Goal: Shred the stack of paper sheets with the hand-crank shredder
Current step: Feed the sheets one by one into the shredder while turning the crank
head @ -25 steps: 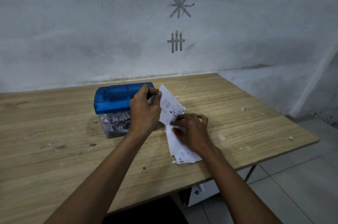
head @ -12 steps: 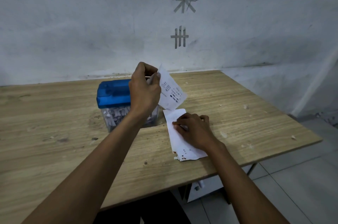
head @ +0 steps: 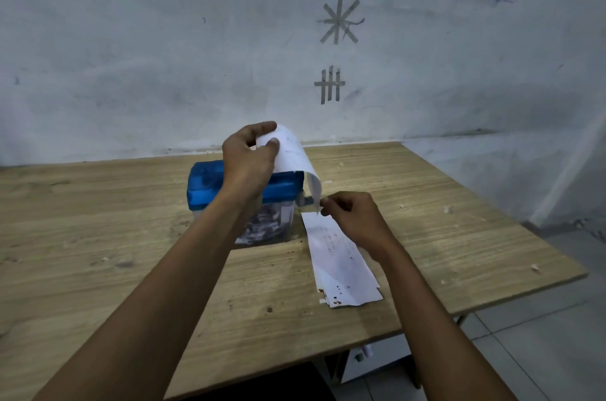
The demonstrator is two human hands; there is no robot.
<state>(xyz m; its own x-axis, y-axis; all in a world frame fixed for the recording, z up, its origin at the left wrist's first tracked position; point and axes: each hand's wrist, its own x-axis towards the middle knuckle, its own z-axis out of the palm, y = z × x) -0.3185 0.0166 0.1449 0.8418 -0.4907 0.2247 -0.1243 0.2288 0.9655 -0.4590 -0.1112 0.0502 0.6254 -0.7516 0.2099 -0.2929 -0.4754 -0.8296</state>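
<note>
Plain wood runs under everything we do: the bench (head: 98, 236) carries the whole job, with a scuffed pale wall (head: 164, 56) behind it.

Nearest us lies the stack of paper sheets (head: 341, 266), flat on the bench toward its front right, just beside the shredder. Above its far end our right hand (head: 352, 220) pinches the lower edge of one sheet (head: 296, 159) between thumb and forefinger. That sheet arches up and over to our left hand (head: 251, 159), whose grip is closed on its upper edge, thumb in front and fingers behind, raised above the shredder (head: 229, 190). So the sheet hangs between both hands, clear of the stack, not yet fed in.

The shredder's blue top sits partly hidden behind our left wrist; cut strips show in the clear bin below. We cannot see the slot or the crank properly.

We judge the risks thus: the curled sheet could enter the slot crooked and jam, or buckle if we push it slack. Our right forearm hovers over the stack and could scatter it.
</note>
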